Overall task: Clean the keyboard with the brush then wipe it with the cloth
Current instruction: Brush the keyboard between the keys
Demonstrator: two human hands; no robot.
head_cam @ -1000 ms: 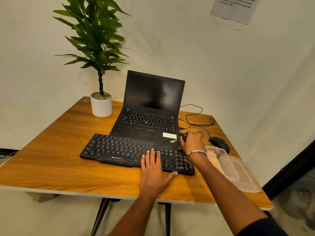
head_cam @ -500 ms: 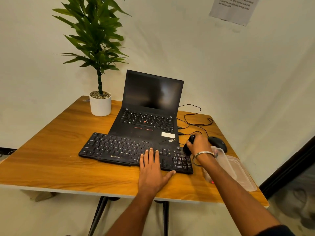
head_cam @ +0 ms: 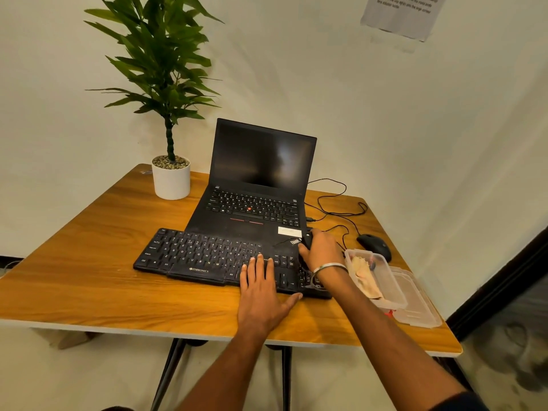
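Observation:
A black keyboard [head_cam: 207, 256] lies across the wooden table [head_cam: 89, 280] in front of an open laptop [head_cam: 261, 185]. My left hand [head_cam: 261, 295] rests flat on the keyboard's front edge, fingers straight on the keys. My right hand [head_cam: 321, 253] grips a black brush [head_cam: 307, 241] over the keyboard's right end, near the number pad. Only the brush's dark top and a bit below the fingers show. A beige cloth [head_cam: 366, 277] lies in a clear plastic container [head_cam: 391, 280] just right of the keyboard.
A potted plant [head_cam: 170, 176] stands at the table's back left. A black mouse [head_cam: 375, 246] and its looping cable [head_cam: 335, 203] lie behind the container. The container's lid [head_cam: 421, 310] sits at the table's right edge. A paper sheet [head_cam: 400, 13] hangs on the wall.
My right hand with the brush swung out past the keyboard's right end, then came back over the number pad. The left hand stayed flat on the keyboard.

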